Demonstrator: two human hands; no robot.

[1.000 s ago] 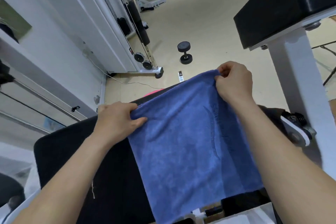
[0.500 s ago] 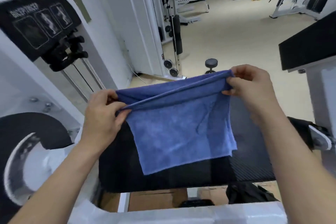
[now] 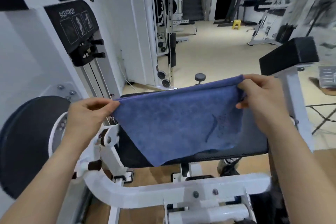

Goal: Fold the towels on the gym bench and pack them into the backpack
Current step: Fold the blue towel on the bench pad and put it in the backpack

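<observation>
The room is a gym with a pale beige floor (image 3: 214, 56) and white walls. At the far left stands a white weight machine (image 3: 27, 63) with a black instruction placard (image 3: 72, 22) and a round black pad (image 3: 25, 143) low on its side. Right of it rises a cable tower (image 3: 161, 23) with two small pulleys near its foot. In the middle a black padded gym bench (image 3: 134, 151) sits on a white tubular frame (image 3: 163, 191), over a brown strip of floor. One dumbbell (image 3: 200, 78) stands on the floor beyond the bench. One yellow stool (image 3: 236, 24) stands far back near a dark doorway. At right, one black pad (image 3: 289, 54) on a white post (image 3: 298, 100) stands higher than the bench.

One blue towel (image 3: 181, 123), doubled over along its top edge, hangs in the air above the bench, its lower corner dropping in front of the seat. The left hand (image 3: 87, 116) pinches the towel's left top corner between thumb and fingers. The right hand (image 3: 263, 100) grips the right top corner, fingers curled round the fold. Two bare forearms reach in from below.
</observation>
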